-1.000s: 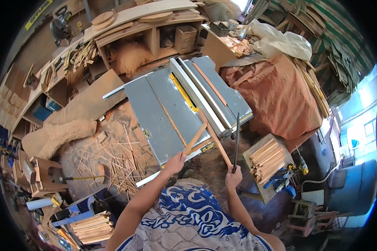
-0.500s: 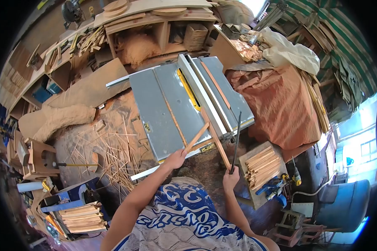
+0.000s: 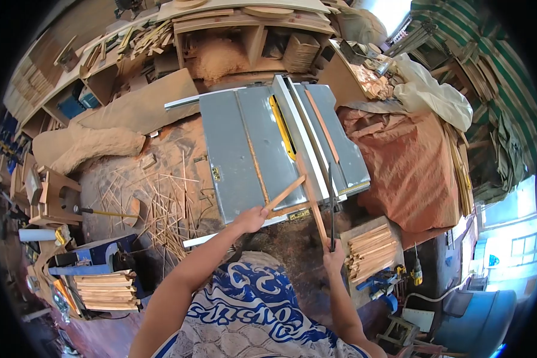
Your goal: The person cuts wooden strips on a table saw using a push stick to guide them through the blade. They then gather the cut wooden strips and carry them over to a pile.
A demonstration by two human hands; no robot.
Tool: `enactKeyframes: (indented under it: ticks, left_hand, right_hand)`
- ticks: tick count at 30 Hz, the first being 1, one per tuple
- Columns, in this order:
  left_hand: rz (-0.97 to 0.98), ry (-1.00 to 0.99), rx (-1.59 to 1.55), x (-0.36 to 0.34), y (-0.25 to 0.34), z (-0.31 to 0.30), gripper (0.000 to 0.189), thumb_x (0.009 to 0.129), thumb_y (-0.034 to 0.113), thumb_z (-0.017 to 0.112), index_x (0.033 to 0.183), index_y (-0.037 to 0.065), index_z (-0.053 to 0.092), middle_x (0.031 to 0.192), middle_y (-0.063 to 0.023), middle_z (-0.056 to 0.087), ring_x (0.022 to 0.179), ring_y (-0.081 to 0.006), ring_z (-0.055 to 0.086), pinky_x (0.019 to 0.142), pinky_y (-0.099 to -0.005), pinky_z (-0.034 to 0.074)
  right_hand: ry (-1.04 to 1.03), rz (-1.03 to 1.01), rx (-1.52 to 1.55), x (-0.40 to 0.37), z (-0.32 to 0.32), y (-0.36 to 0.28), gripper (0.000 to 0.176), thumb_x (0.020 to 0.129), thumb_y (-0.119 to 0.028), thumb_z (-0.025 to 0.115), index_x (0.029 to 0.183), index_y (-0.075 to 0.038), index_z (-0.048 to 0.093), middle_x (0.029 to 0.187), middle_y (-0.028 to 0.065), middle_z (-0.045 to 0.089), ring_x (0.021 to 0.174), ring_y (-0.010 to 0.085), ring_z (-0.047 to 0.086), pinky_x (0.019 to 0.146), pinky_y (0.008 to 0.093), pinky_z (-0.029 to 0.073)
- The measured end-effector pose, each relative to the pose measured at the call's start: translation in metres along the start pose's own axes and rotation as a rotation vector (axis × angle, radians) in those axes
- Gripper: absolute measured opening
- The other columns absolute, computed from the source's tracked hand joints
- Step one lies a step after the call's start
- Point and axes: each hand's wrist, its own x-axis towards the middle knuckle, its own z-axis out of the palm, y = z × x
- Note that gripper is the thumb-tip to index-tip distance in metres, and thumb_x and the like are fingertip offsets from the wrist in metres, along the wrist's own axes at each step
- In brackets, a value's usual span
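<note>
My left hand [image 3: 253, 219] is closed round a short wooden stick [image 3: 286, 193] over the front edge of the grey table saw [image 3: 228, 149]. The stick slants to the upper right, and its tip meets the side of a long thin wooden strip [image 3: 317, 218]. That strip lies along the saw's fence [image 3: 304, 128], its far end near the yellow blade insert [image 3: 282, 126]. At the strip's near end, my right hand [image 3: 333, 258] is closed. A thin dark rod [image 3: 332, 209] rises from the same hand, its tip over the fence area. The exact finger grip there is hidden.
Another strip [image 3: 322, 126] lies right of the fence. Cut wood pieces [image 3: 373, 250] are stacked at right, more [image 3: 106, 290] at lower left. Thin offcuts [image 3: 167, 218] litter the floor. A brown cover [image 3: 406, 173] stands beside the saw; sawdust [image 3: 218, 56] fills a shelf.
The view has shifted, so the saw appears farther right. The dark rod in my right hand has swung leftward and now stands more upright. Both hands keep their grip.
</note>
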Motion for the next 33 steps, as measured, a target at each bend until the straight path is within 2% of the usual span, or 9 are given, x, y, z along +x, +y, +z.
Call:
enactKeyframes:
  ticks: [8,10,13,15,17,23,25,30,33]
  left_hand:
    - [0.027,-0.019,-0.073,0.026,-0.011,0.001,0.056,0.111,0.046,0.032,0.123,0.0,0.063,0.122,-0.03,0.067,0.118,-0.0486,0.063,0.101,-0.0562,0.047]
    - [0.073,0.132,-0.022,0.025,-0.006,-0.006,0.056,0.112,0.044,0.034,0.11,-0.003,0.064,0.102,-0.0301,0.07,0.1,-0.0495,0.067,0.089,-0.0578,0.05]
    - [0.0,0.051,-0.042,0.032,0.0,-0.02,0.054,0.111,0.043,0.035,0.121,-0.002,0.065,0.12,-0.0311,0.068,0.116,-0.049,0.063,0.1,-0.0563,0.048]
    - [0.027,0.08,-0.062,0.036,0.002,-0.024,0.055,0.111,0.043,0.035,0.118,-0.002,0.064,0.115,-0.031,0.069,0.112,-0.0494,0.064,0.097,-0.0568,0.048]
    - [0.054,0.112,-0.083,0.04,0.004,-0.029,0.055,0.112,0.043,0.034,0.115,-0.003,0.064,0.11,-0.0309,0.069,0.108,-0.0498,0.065,0.094,-0.0574,0.048]
    - [0.006,0.104,-0.105,0.059,-0.002,-0.037,0.055,0.112,0.042,0.035,0.113,-0.003,0.066,0.112,-0.0313,0.07,0.116,-0.0497,0.063,0.099,-0.0563,0.047]
    - [0.075,0.181,-0.122,0.067,-0.007,-0.036,0.054,0.112,0.043,0.037,0.11,-0.003,0.065,0.102,-0.0275,0.071,0.097,-0.0454,0.07,0.087,-0.054,0.052]
    - [-0.061,0.092,-0.218,0.07,0.011,-0.048,0.052,0.111,0.042,0.039,0.113,-0.003,0.065,0.11,-0.0294,0.07,0.107,-0.0493,0.067,0.093,-0.0559,0.049]
    - [-0.055,0.086,-0.191,0.06,0.016,-0.052,0.052,0.111,0.042,0.04,0.113,-0.003,0.064,0.111,-0.0297,0.07,0.108,-0.0492,0.066,0.094,-0.0555,0.049]
  right_hand:
    - [-0.138,-0.086,-0.046,0.025,-0.001,-0.013,0.022,0.085,-0.003,0.077,0.104,-0.003,0.065,0.086,0.018,0.071,0.082,0.0385,0.071,0.076,0.0432,0.054]
    - [-0.148,-0.096,-0.037,0.033,0.004,-0.01,0.024,0.086,-0.007,0.077,0.107,-0.006,0.066,0.086,0.0163,0.071,0.081,0.0356,0.071,0.075,0.042,0.055]
    - [-0.163,-0.109,-0.021,0.048,0.017,-0.007,0.026,0.086,-0.01,0.077,0.111,-0.008,0.067,0.087,0.015,0.071,0.081,0.0335,0.071,0.075,0.0412,0.055]
    - [-0.169,-0.112,-0.018,0.056,0.019,-0.011,0.027,0.086,-0.011,0.077,0.111,-0.008,0.066,0.086,0.0153,0.071,0.082,0.0343,0.071,0.075,0.0417,0.054]
    - [-0.177,-0.166,0.001,0.065,0.021,-0.023,0.029,0.083,-0.006,0.079,0.108,-0.004,0.063,0.088,0.0206,0.071,0.085,0.0422,0.07,0.076,0.047,0.054]
    - [-0.197,-0.278,-0.055,0.085,0.031,-0.016,0.035,0.081,-0.01,0.085,0.107,-0.005,0.062,0.083,0.0194,0.07,0.082,0.0432,0.069,0.074,0.0481,0.054]
    - [-0.189,-0.287,-0.036,0.091,0.033,-0.024,0.036,0.08,-0.011,0.086,0.106,-0.004,0.062,0.085,0.0195,0.069,0.083,0.0433,0.069,0.074,0.0479,0.054]
    - [-0.045,-0.355,-0.026,0.103,0.049,-0.025,0.043,0.079,-0.014,0.088,0.108,-0.002,0.059,0.094,0.0199,0.064,0.086,0.0444,0.065,0.075,0.0478,0.053]
    - [0.014,-0.266,-0.011,0.105,0.056,-0.03,0.053,0.076,-0.018,0.091,0.111,-0.001,0.056,0.103,0.0198,0.057,0.095,0.0441,0.06,0.08,0.0488,0.05]
